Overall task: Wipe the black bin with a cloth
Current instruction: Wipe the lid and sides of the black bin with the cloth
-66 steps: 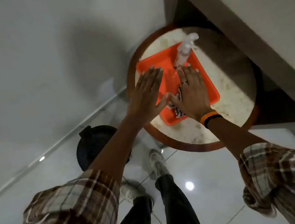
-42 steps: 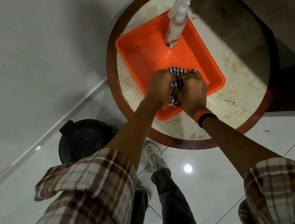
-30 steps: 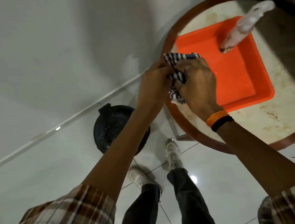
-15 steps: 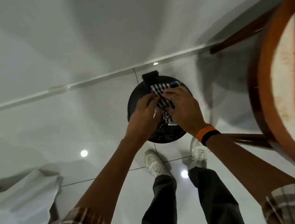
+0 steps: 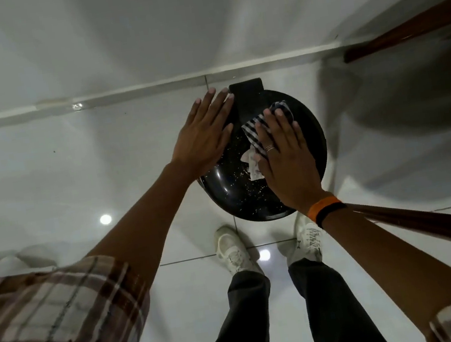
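Checked black-and-white cloth (image 5: 264,133) lies under the right hand (image 5: 286,159), which is flat, palm down, fingers extended and close together, pressing the cloth onto the lid of the black bin (image 5: 311,141). Cloth pokes out beyond the fingertips and to the thumb side; a white corner shows beside the thumb. Ring on one finger of that hand; orange band (image 5: 323,206) and a black band at the wrist. Left hand (image 5: 205,136) also flat and spread, palm down, holding nothing, resting on the lid's edge on the side away from the right hand, fingertips reaching past the rim near the black hinge tab (image 5: 245,86). Lid surface between the hands is glossy with pale specks. Bin stands directly under both hands on white glossy tile floor (image 5: 46,181), close to the wall base beyond the fingertips. Two white shoes (image 5: 234,250) below the wrists, dark trousers behind them. Plaid sleeves (image 5: 56,319) rolled at both forearms. Dark wooden table leg (image 5: 417,222) runs outward from beside the right wrist.
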